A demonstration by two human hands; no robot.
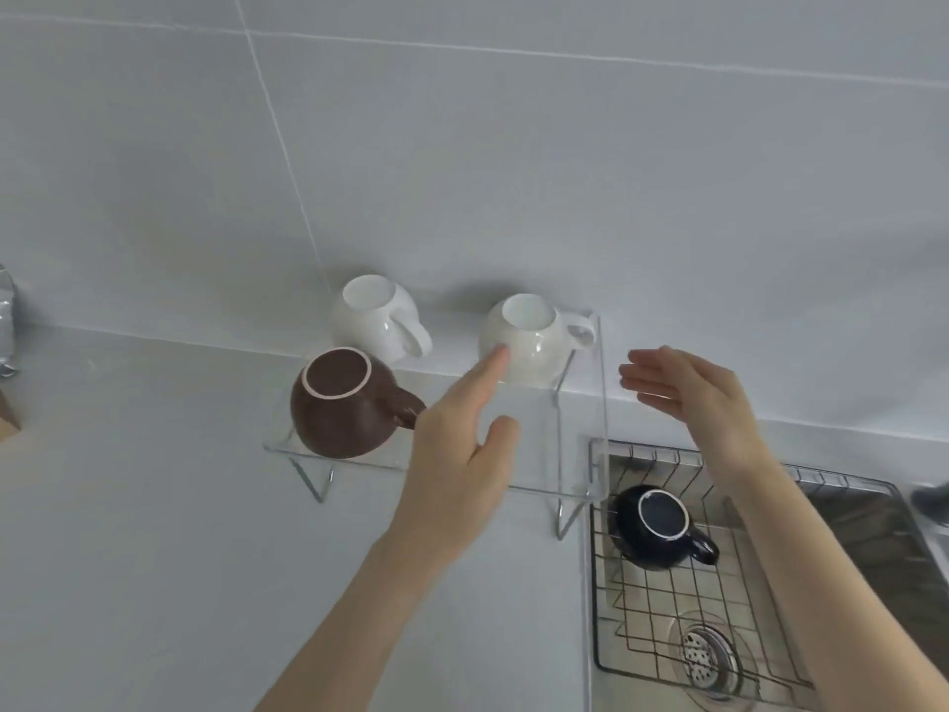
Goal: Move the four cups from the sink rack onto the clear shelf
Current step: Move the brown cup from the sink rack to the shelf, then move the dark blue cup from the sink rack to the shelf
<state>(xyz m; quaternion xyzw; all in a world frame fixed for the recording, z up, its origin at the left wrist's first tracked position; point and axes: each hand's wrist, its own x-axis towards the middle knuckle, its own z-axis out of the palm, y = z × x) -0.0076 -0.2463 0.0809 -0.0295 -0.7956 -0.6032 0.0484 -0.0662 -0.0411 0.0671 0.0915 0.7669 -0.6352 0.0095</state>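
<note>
Grey tile backs our table, where the clear shelf [544, 454] carries three upturned cups; the navy cup [662, 526] waits on the sink rack [642, 608]. Our left hand [457, 454] and right hand [703, 398] hover spread, empty. Careless reaching could knock the right white cup [529, 341] off.

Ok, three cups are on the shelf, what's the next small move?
Probably lower the right hand to the dark blue cup, the only one left upside down on the sink rack. Both hands are empty, and the clear shelf has room at front right.
</note>
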